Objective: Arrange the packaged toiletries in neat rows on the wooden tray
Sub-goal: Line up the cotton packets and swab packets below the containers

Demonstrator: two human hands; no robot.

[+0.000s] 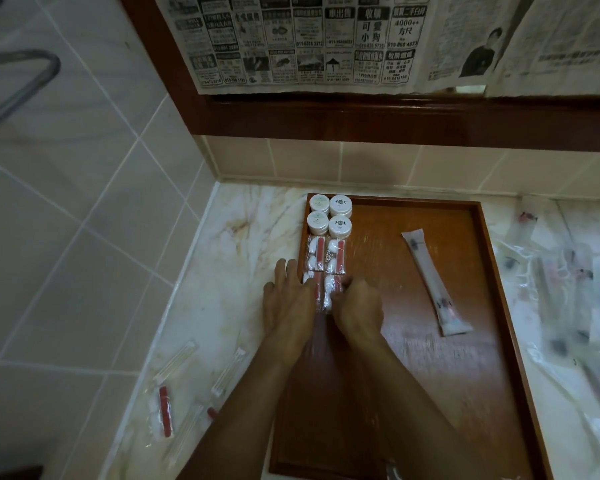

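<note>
Marble desk (201, 306) carries the tray (492, 271). At its far-left corner sit four round tins (330, 216), then four swab packets (326, 258). Left hand (288, 303) presses flat and right hand (357, 306) pinches the nearest pair, squaring them. One long sachet (430, 282) lies askew mid-tray, likely next to be straightened.

Packets (326, 259) behind hands, on tray (492, 271)

Beige tiled wall (84, 188), marble countertop (229, 271), dark wood frame (361, 119); taped newspaper (291, 43), dim light
</note>
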